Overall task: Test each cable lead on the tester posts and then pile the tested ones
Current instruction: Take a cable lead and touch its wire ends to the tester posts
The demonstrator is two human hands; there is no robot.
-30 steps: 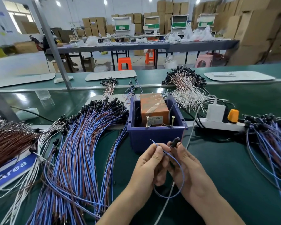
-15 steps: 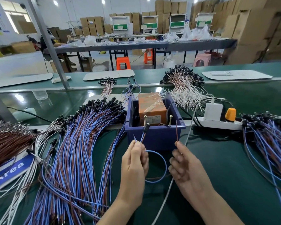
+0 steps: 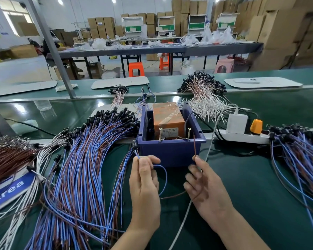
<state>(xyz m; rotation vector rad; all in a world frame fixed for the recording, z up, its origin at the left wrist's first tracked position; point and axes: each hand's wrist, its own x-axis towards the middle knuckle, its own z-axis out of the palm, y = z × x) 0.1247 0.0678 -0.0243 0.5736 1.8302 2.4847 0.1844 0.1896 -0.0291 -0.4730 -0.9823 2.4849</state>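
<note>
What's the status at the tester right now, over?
Left hand pinches the blue wire, right hand the brown wire. Brown tip upright beside right tester post, apart. Nothing between them.

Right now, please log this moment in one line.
left hand pinches thin blue wire | right hand pinches thin brown wire | brass screw posts untouched
</note>
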